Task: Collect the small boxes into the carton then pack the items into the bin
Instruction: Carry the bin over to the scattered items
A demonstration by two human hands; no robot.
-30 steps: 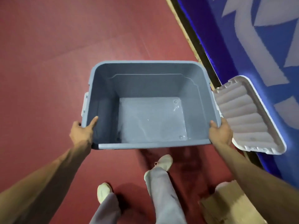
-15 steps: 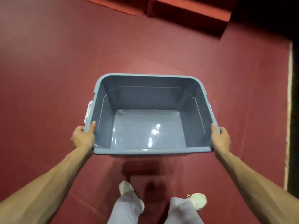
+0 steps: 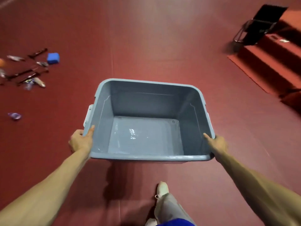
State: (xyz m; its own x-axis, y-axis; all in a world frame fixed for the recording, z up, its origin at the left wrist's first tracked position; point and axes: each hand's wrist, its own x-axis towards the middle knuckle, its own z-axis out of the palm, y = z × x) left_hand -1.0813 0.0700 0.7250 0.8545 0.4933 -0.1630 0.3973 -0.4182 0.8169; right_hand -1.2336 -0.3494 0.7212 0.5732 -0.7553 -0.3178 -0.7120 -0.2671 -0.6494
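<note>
The grey plastic bin (image 3: pixel 146 101) sits in the middle of the view, open side up, with nothing inside it but glare on its glossy bottom, and it is held by its 2 near corners. The left hand (image 3: pixel 80 141) grips the bin's near left corner, thumb laid along the inside of the rim and fingers curled round the outer lip; the right hand (image 3: pixel 218 142) grips the near right corner the same way. A white latch (image 3: pixel 88 115) sticks out from the bin's left side, just beyond the left hand. No writing or brand can be read on the bin. Well to the left of the bin and beyond it, a scatter of small items (image 3: pixel 29 74) lies on the red floor (image 3: pixel 154 46): dark stick-like tools and clear packets, too blurred for any label to be read, with a blue block (image 3: pixel 53 58) at the far edge of the scatter. 1 purple-tinted wrapper (image 3: pixel 14 116) lies alone, left of the bin. Far beyond the bin to the right stand red steps (image 3: pixel 268 62) with a black chair (image 3: pixel 260 25) behind them. Nearer than the bin, a white shoe (image 3: pixel 162 188) and a grey trouser leg (image 3: pixel 169 204) show.
</note>
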